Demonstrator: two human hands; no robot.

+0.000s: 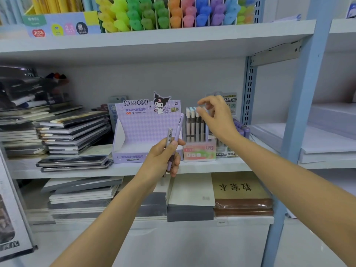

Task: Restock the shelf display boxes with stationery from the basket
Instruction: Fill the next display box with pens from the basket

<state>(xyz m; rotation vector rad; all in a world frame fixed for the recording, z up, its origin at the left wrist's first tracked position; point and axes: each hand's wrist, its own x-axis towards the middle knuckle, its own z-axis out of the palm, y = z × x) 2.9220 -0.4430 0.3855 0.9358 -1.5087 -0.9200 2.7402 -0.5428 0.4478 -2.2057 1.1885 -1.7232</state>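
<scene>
Lilac pens [176,132], two, are being gripped in the left hand's [161,157] curled fingers, probably ready for the Kuromi display box [146,130] standing just beyond them. Right hand's [219,118] fingers are hovering loosely spread, holding nothing, over the Fruit Soda pencils [194,128].

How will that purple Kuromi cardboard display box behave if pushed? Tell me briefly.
No pens show in the purple Kuromi cardboard display box, so it is probably light and would slide easily on the white shelf. Its tall back panel may tip it backward if pushed high. The thin cardboard walls would likely flex under a firm grip.
</scene>
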